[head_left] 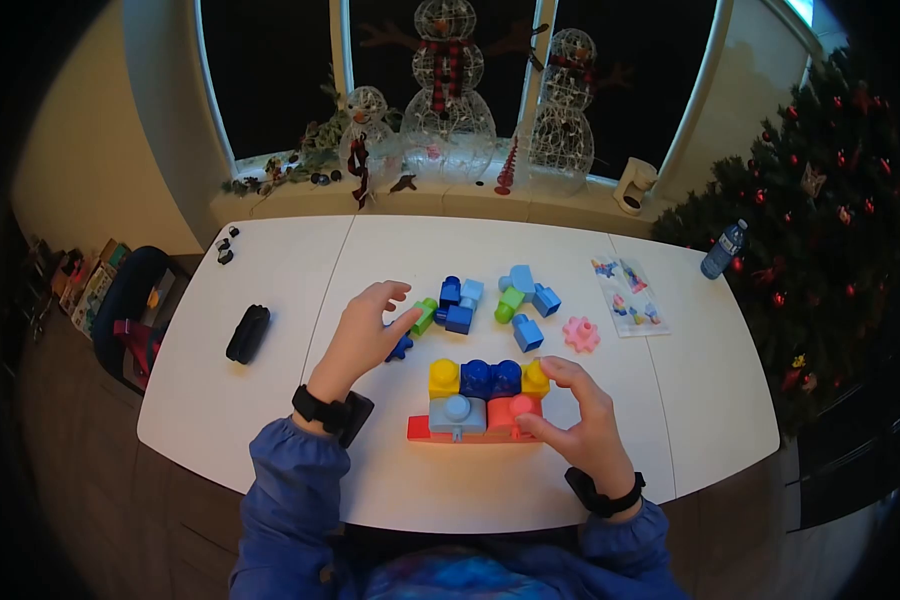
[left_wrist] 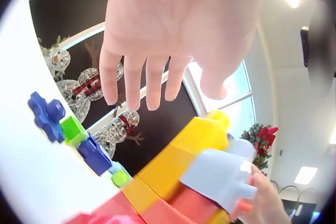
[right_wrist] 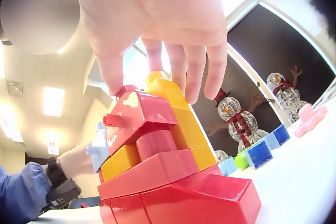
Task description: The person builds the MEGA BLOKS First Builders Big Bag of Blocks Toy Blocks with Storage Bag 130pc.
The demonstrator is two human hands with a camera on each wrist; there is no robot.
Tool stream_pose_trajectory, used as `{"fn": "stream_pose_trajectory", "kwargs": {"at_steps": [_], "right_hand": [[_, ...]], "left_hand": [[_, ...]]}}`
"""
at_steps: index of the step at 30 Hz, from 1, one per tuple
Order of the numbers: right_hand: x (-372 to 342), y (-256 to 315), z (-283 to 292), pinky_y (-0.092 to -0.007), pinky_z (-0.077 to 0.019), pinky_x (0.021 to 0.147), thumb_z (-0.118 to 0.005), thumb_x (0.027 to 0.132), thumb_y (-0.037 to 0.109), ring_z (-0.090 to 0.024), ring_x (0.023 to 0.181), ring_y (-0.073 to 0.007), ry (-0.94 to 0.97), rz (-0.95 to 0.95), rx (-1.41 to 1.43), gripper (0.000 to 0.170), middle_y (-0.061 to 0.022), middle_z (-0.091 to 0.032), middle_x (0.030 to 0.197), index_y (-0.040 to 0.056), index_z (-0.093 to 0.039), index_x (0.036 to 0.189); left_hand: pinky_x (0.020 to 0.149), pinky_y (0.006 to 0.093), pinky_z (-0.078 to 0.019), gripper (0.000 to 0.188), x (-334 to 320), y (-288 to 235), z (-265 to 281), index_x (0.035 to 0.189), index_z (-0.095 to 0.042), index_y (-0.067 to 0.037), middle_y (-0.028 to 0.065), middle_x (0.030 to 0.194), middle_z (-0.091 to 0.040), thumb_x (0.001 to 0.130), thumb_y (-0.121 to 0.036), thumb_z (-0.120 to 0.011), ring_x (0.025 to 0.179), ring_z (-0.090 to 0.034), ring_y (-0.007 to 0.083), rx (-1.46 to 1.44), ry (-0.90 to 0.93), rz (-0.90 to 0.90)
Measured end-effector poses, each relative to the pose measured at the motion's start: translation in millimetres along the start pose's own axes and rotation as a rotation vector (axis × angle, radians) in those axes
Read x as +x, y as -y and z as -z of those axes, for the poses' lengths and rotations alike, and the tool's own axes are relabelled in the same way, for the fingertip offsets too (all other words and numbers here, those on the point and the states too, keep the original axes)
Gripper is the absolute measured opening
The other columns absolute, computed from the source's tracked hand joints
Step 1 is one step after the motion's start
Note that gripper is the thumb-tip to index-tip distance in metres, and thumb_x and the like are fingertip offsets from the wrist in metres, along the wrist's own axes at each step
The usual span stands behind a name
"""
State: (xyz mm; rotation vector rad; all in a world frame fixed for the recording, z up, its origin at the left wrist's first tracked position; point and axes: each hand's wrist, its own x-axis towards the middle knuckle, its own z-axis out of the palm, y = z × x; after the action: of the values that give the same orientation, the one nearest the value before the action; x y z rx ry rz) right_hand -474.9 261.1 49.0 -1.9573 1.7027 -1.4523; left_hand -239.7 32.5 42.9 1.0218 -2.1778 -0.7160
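Note:
In front of the person's body stands a toy building-block build: a red base, a grey-blue block and a red block with side pegs, and behind them a row of yellow blocks with dark blue ones between. At its right end the right hand grips the top, thumb at the red block and fingers against the yellow one. The left hand hovers over the table, fingers spread and holding nothing. Nearest to it are a green block and a dark blue gear-shaped piece.
Loose dark blue and light blue blocks lie behind the build, with a pink gear-shaped piece to their right. Farther right are a picture sheet and a water bottle. A black case lies at left.

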Motion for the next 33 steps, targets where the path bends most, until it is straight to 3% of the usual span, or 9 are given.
{"fn": "stream_pose_trajectory", "kwargs": {"at_steps": [3, 9, 12, 15, 18, 21, 27, 33], "right_hand": [[0.1, -2.5, -1.5, -0.0407, -0.0544, 0.101, -0.092, 0.079, 0.017, -0.067, 0.121, -0.0352, -0.014, 0.016, 0.01, 0.059, -0.0208, -0.068, 0.131, 0.0012, -0.063, 0.128], [-0.2, -3.9, -0.8, -0.0408, -0.0548, 0.101, -0.092, 0.078, 0.017, -0.068, 0.12, -0.0349, -0.02, 0.042, 0.002, 0.058, -0.0205, -0.068, 0.129, 0.0013, -0.063, 0.127], [0.7, -2.3, -0.6, -0.0409, -0.0552, 0.101, -0.092, 0.078, 0.017, -0.068, 0.119, -0.0347, -0.017, 0.039, -0.003, 0.058, -0.0205, -0.068, 0.129, 0.0015, -0.064, 0.126], [1.9, -2.4, -1.4, -0.0408, -0.0556, 0.1, -0.093, 0.077, 0.017, -0.068, 0.119, -0.0347, -0.02, 0.038, -0.007, 0.058, -0.0205, -0.069, 0.129, 0.0016, -0.064, 0.126], [0.5, -3.0, -1.9, -0.0408, -0.0558, 0.1, -0.093, 0.077, 0.017, -0.068, 0.118, -0.0349, -0.027, 0.043, -0.01, 0.059, -0.0205, -0.069, 0.128, 0.0016, -0.064, 0.126], [0.7, -3.6, -2.8, -0.0409, -0.0558, 0.099, -0.093, 0.077, 0.017, -0.068, 0.118, -0.035, -0.03, 0.05, -0.019, 0.059, -0.0204, -0.069, 0.128, 0.0016, -0.064, 0.126], [0.4, -2.4, -2.3, -0.0412, -0.0555, 0.1, -0.093, 0.077, 0.018, -0.068, 0.118, -0.0356, -0.02, 0.042, -0.033, 0.06, -0.0205, -0.069, 0.128, 0.002, -0.063, 0.127], [0.4, -4.6, -2.8, -0.0412, -0.0554, 0.1, -0.093, 0.077, 0.019, -0.068, 0.118, -0.0359, -0.019, 0.039, -0.024, 0.06, -0.0206, -0.068, 0.128, 0.0021, -0.063, 0.127]], "left_hand": [[0.086, 0.0411, -0.056, 0.044, 31.2, 34.4, -32.2, 0.119, -0.07, -0.001, 0.0172, 0.109, -0.074, 0.089, -0.031, -0.08, 0.097, -0.07, 0.032, 0.331, 0.005, -0.134], [0.082, 0.0447, -0.058, 0.038, 55.1, 38.3, -43.0, 0.103, -0.074, 0.002, 0.0208, 0.097, -0.074, 0.08, -0.027, -0.084, 0.091, -0.071, 0.0378, 0.494, 0.245, -0.06], [0.081, 0.0437, -0.0579, 0.036, 51.9, 35.1, -34.6, 0.1, -0.074, 0.002, 0.0215, 0.094, -0.074, 0.079, -0.026, -0.083, 0.087, -0.07, 0.0387, 0.468, 0.26, -0.075], [0.083, 0.0391, -0.0595, 0.032, 32.8, 6.2, -9.4, 0.106, -0.072, 0.003, 0.0193, 0.095, -0.074, 0.082, -0.017, -0.08, 0.086, -0.072, 0.0332, 0.215, 0.129, -0.073], [0.091, 0.0363, -0.0599, 0.034, 1.5, -29.8, 15.3, 0.118, -0.067, 0.003, 0.0139, 0.101, -0.073, 0.086, -0.007, -0.076, 0.094, -0.073, 0.0243, -0.259, 0.064, -0.038], [0.102, 0.0379, -0.0564, 0.037, -37.0, -45.9, 26.8, 0.127, -0.063, 0.001, 0.011, 0.112, -0.069, 0.091, 0.001, -0.071, 0.106, -0.07, 0.022, -0.558, 0.082, -0.08], [0.104, 0.0363, -0.0518, 0.04, -62.7, -48.7, 17.9, 0.13, -0.062, 0.0, 0.0109, 0.121, -0.065, 0.091, 0.002, -0.072, 0.113, -0.066, 0.0211, -0.559, 0.157, -0.251], [0.1, 0.0349, -0.0521, 0.04, -62.2, -40.3, 15.9, 0.125, -0.066, 0.0, 0.0108, 0.121, -0.066, 0.087, 0.002, -0.076, 0.11, -0.065, 0.0204, -0.451, 0.148, -0.283]]}}
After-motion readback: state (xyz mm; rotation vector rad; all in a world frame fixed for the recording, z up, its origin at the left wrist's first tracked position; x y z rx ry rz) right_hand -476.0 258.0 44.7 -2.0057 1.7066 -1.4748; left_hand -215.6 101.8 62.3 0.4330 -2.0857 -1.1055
